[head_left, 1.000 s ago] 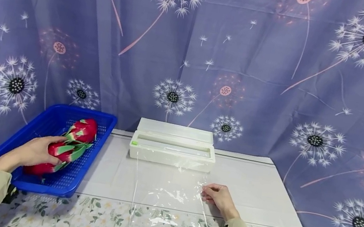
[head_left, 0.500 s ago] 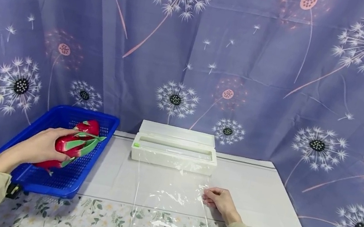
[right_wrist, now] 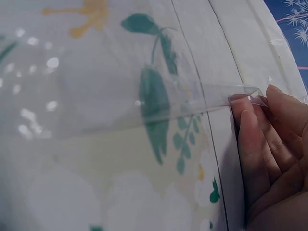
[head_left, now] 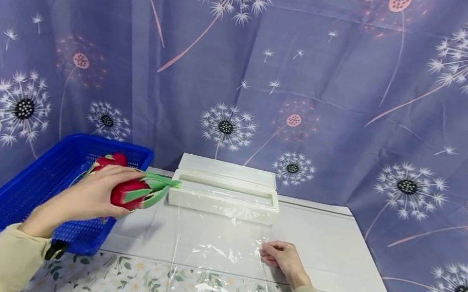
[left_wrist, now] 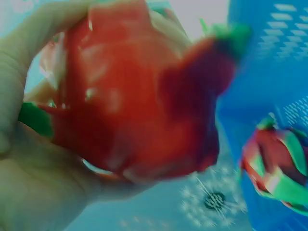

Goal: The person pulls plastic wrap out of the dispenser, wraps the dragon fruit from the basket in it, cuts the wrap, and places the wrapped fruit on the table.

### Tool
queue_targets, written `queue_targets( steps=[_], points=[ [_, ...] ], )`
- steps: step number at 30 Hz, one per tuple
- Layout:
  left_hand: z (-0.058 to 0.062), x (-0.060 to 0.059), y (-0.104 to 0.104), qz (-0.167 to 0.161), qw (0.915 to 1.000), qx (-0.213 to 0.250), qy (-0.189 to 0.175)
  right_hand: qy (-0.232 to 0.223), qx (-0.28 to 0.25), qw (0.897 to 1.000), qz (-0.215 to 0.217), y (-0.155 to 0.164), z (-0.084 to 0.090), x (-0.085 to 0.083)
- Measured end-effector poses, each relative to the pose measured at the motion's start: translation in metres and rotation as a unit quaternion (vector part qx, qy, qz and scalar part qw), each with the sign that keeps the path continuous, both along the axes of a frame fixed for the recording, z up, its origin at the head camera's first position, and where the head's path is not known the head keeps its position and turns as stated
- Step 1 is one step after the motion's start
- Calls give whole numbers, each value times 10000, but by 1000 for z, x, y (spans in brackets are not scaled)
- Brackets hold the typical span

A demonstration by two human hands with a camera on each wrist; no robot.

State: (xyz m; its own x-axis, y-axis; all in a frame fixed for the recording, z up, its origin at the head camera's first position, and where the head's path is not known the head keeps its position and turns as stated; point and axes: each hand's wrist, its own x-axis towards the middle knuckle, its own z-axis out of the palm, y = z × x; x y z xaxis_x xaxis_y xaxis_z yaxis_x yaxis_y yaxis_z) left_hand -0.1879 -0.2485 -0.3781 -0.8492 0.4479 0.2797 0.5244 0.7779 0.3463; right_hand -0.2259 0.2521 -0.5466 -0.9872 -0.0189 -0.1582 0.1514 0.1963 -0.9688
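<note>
A red dragon fruit (head_left: 130, 194) with green leafy tips is gripped in my left hand (head_left: 86, 194), raised over the right rim of the blue basket (head_left: 32, 236). The left wrist view shows this dragon fruit (left_wrist: 130, 91) close up, fingers and thumb around it. Another dragon fruit (head_left: 111, 161) lies in the basket, partly hidden by my hand. My right hand (head_left: 284, 260) pinches the right edge of a sheet of clear plastic wrap (head_left: 213, 262). In the right wrist view, the wrap (right_wrist: 183, 103) is bunched between the fingertips.
A white wrap dispenser (head_left: 223, 207) with its lid raised stands at the back of the table, the sheet running from it toward me. A flower-patterned cloth (head_left: 111, 281) covers the table's front. Purple curtains (head_left: 348, 82) enclose the back and sides.
My left hand has lifted the dragon fruit out of the basket and carried it right, toward the wrap. The right hand keeps its pinch on the wrap's edge.
</note>
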Motion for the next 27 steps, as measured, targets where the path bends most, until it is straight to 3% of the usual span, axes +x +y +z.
queue_targets(
  steps=[6, 16, 22, 27],
  points=[
    [0, 8, 21, -132, 9963, -660, 530, -8, -158, 9997, 181, -3, 0, 0],
    [11, 5, 56, -695, 9914, -259, 1081, -6, 52, 10000, 41, 2, 1, 0],
    [1, -1, 83, -844, 9904, -90, 1091, 11, -51, 9999, 113, 2, 0, 0],
    [-16, -4, 110, -937, 9903, -12, 1028, 3, -26, 10000, 75, 1, -1, -1]
  ],
)
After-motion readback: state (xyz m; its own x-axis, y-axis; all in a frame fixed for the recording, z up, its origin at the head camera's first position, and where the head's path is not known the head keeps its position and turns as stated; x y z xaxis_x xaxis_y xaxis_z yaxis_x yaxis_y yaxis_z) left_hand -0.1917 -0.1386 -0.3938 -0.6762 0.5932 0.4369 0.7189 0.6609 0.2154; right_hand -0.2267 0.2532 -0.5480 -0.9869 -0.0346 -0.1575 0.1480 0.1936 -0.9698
